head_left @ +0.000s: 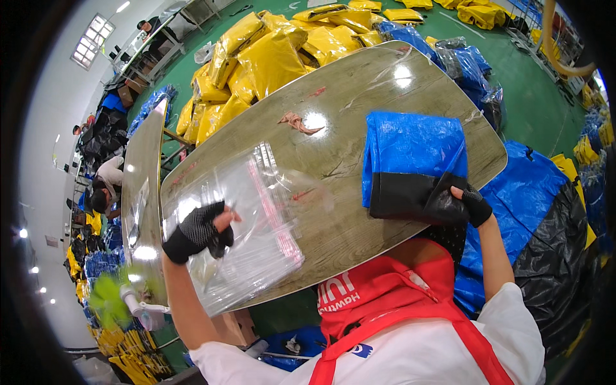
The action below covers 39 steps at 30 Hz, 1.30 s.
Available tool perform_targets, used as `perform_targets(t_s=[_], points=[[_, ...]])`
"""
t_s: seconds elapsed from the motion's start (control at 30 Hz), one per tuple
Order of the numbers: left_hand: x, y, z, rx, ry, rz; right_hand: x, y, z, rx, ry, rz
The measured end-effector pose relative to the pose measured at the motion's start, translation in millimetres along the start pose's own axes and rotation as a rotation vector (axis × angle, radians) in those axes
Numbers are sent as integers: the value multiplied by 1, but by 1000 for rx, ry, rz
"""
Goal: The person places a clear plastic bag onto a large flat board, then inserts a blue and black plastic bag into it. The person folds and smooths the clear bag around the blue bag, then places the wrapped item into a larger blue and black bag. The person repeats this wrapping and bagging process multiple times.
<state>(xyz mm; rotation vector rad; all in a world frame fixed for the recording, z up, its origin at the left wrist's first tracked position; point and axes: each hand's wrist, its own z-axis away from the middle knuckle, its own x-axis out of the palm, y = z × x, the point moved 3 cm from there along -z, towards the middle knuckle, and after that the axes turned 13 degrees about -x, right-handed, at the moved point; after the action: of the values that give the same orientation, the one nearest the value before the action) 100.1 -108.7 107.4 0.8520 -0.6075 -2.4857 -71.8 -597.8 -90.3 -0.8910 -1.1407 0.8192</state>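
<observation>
My left hand (200,232), in a black fingerless glove, is over the left part of a pile of clear plastic bags (244,256) with pink-red strips. Its fingers are curled together and slightly blurred; whether they pinch a bag's film does not show. At the right, a folded tarp (416,144) lies on the table, blue on top with a black band along its near side. My right hand (473,204), gloved the same way, grips the tarp's near right corner, with the thumb on top of the black part.
The wood-patterned table (346,237) has rounded corners and a crumpled brown scrap (300,123) on it. Yellow packages (269,61) are heaped beyond it. A large blue and black tarp (513,199) hangs at my right. A green fan (112,301) stands at lower left; other people work farther left.
</observation>
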Motion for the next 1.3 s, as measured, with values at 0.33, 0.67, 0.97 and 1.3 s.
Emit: perform_targets(t_s=[0.33,0.67,0.97,1.3], points=[[-66,98,0,481,659,-362,6,-4,0,-33,-19,17],[69,8,33,665,761,-919,12,-4,0,-81,-66,1],[162,-100,-79,563,526,-823,-34,3,10,-64,168,-110],[173,-37,-124,713,446,-898,-87,-14,57,-193,263,-101]])
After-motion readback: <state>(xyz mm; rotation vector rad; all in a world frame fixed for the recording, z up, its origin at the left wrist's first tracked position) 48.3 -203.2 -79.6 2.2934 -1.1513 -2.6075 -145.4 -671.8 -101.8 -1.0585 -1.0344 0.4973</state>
